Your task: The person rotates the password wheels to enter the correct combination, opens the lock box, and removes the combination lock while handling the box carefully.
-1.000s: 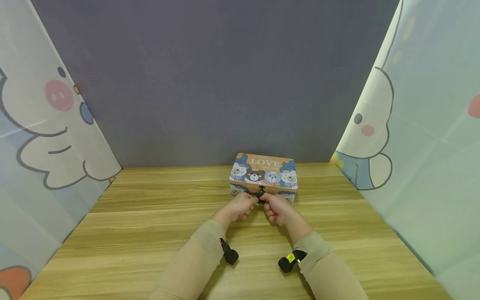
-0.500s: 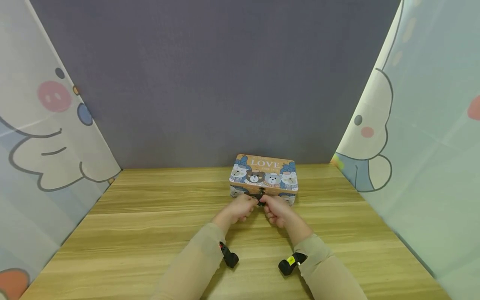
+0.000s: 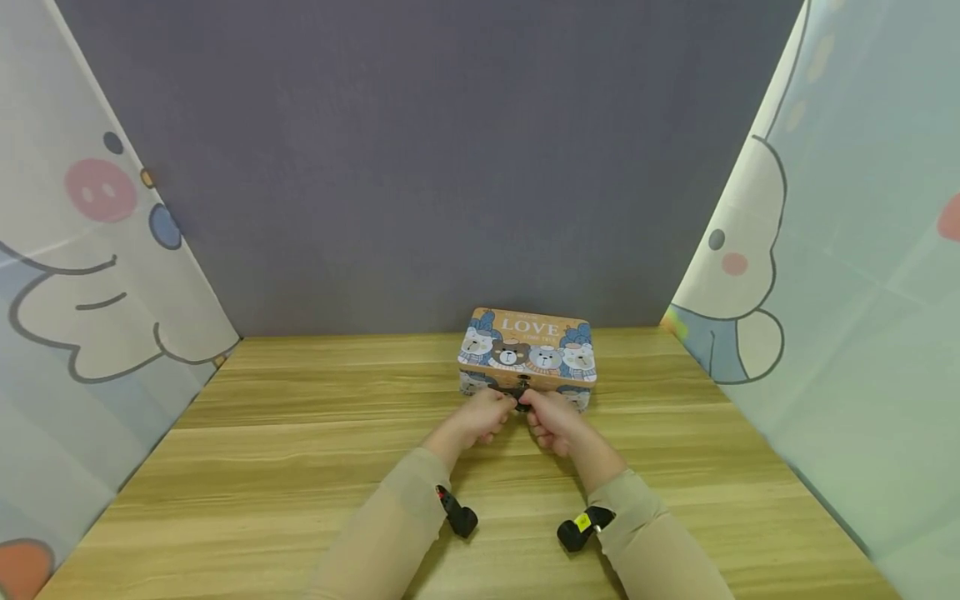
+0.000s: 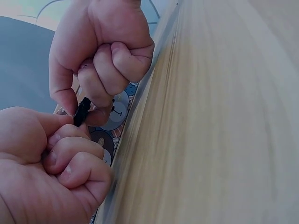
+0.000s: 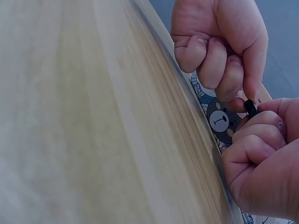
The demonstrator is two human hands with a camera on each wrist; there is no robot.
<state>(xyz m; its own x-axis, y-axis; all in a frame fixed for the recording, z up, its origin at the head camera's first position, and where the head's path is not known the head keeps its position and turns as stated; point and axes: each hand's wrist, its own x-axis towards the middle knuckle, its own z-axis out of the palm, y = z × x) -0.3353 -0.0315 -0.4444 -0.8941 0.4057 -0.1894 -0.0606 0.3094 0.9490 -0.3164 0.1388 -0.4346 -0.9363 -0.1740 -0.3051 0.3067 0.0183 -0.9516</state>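
A tin box (image 3: 527, 342) with a lid showing bears and the word LOVE lies closed near the back of the table. Its front has a small metal latch (image 3: 524, 379). Just below, both hands meet at a small black piece (image 4: 82, 112), mostly covered by fingers; its exact kind cannot be made out. My left hand (image 3: 483, 414) pinches it from the left between thumb and curled forefinger. From the other side my right hand (image 3: 553, 419) pinches the same piece, its other fingers curled in. Bear prints on the box front (image 5: 223, 120) show behind the fingers.
The wood-grain table (image 3: 315, 467) spreads out around the box. A dark grey panel (image 3: 435, 167) stands behind it. Cartoon-printed curtains (image 3: 97, 317) flank the table on both sides. Small black cameras (image 3: 459, 517) sit at the sleeve cuffs.
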